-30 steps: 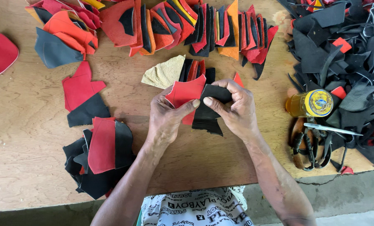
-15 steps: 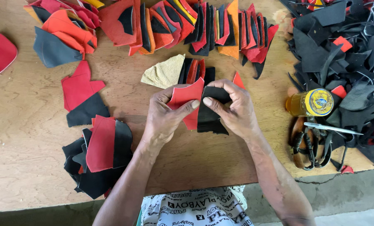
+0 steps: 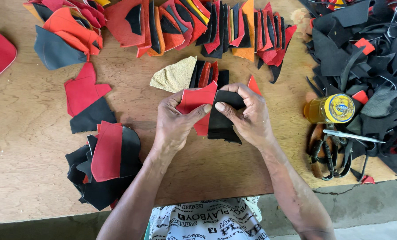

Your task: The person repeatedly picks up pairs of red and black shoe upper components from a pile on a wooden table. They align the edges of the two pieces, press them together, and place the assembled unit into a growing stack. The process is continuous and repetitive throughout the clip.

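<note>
We see matt red leather [image 3: 197,103] and black leather [image 3: 223,116], a rough wooden table [image 3: 25,146], and a glossy glass jar [image 3: 329,109].

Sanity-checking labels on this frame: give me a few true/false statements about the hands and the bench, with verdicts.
1. The left hand holds a red piece. True.
2. The right hand holds scissors. False: it holds a black piece; the scissors lie on the table.
3. A yellow-capped jar lies right of the hands. True.
4. The tan piece is pinched between both thumbs. False: it lies on the table beyond the hands.
</note>
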